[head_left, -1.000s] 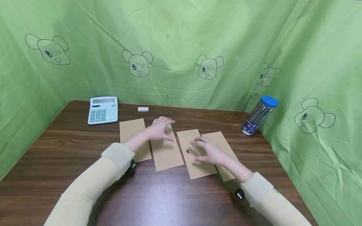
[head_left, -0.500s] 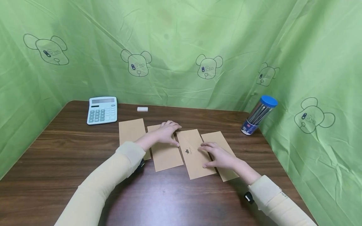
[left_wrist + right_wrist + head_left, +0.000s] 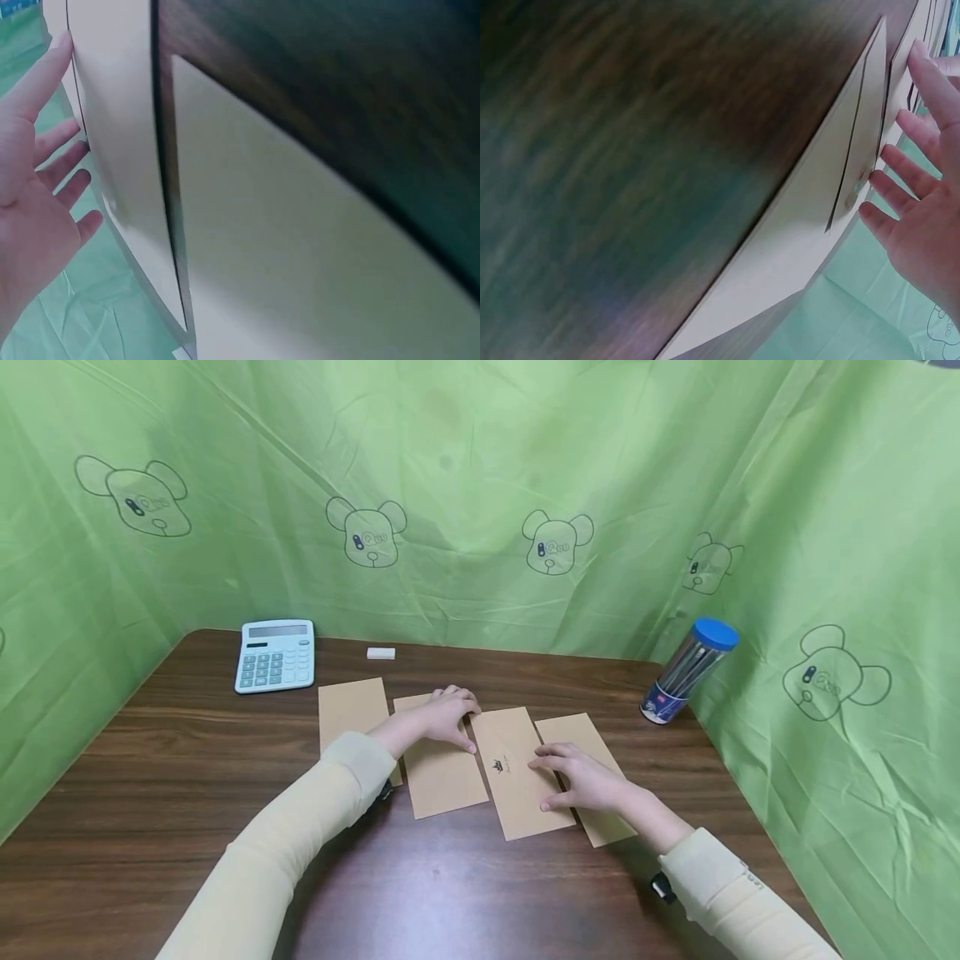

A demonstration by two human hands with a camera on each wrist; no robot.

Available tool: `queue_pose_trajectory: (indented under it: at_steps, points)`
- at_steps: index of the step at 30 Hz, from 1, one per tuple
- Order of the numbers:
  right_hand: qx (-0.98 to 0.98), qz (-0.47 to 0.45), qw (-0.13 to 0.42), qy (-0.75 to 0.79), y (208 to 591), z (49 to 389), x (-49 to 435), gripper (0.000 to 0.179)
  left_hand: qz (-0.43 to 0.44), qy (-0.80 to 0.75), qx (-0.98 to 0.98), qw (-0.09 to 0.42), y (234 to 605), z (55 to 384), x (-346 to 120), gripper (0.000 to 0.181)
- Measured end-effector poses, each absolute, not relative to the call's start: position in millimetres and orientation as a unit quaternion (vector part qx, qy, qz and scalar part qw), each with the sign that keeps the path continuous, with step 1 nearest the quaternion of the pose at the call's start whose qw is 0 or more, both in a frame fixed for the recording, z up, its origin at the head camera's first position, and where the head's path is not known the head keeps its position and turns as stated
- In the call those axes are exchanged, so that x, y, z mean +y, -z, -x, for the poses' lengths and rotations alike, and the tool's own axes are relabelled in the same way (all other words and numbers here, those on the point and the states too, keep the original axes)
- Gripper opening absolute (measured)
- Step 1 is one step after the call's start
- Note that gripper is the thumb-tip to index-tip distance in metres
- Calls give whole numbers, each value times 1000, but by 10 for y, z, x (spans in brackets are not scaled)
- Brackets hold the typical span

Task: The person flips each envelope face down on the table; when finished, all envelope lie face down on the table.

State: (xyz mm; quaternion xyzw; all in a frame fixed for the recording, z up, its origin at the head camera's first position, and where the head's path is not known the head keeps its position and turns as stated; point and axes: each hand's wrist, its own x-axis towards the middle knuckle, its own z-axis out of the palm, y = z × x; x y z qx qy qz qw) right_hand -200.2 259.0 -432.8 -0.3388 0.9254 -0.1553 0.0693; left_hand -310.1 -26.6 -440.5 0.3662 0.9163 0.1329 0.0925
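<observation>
Several thin, flat kraft-paper rectangles lie side by side on the table. On the second rectangle from the left [image 3: 442,781], my left hand [image 3: 447,720] is spread, its fingertips and thumb at the right edge. Printed with a small black crown, the third rectangle [image 3: 513,810] has the fingertips and thumb of my right hand [image 3: 588,777] over its right side. That hand also covers part of the rightmost rectangle [image 3: 581,737]. My left forearm hides part of the leftmost rectangle [image 3: 352,706]. Both wrist views show the fingers extended and apart, the left hand [image 3: 34,195] and right hand [image 3: 930,195] gripping nothing.
A light blue calculator [image 3: 276,656] lies at the back left, with a small white block [image 3: 381,653] to its right. At the back right stands a clear tube of pencils with a blue lid [image 3: 715,633]. A green curtain [image 3: 465,460] surrounds the table [image 3: 150,760].
Over the last second my left hand has moved right and a little down to the second rectangle's edge; my right hand has shifted right. Since half a second ago both hands have barely moved.
</observation>
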Motion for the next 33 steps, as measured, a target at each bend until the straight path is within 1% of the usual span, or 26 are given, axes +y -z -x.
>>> queue_pose_trajectory:
  at_steps: [9,15,18,23,25,29,33]
  points:
    - [926,340,68,147,4322,1988,2582,63,-342,-148,923,98,4410,3123,-193,70]
    - [927,341,67,142,4328,1995,2573,64,-335,-163,924,91,4382,3146,-163,59]
    - [927,339,69,142,4325,1996,2565,64,-342,-174,920,86,4368,3155,-166,57]
    - [929,333,74,145,4302,1987,2543,63,-379,-173,907,67,4356,3182,-178,59]
    - [929,331,75,146,4287,1980,2532,62,-390,-174,902,60,4347,3189,-182,54]
    - [931,326,79,147,4260,1967,2506,60,-395,-180,899,50,4330,3190,-187,38]
    - [935,318,67,143,4223,1946,2464,57,-395,-183,899,33,4315,3181,-184,29]
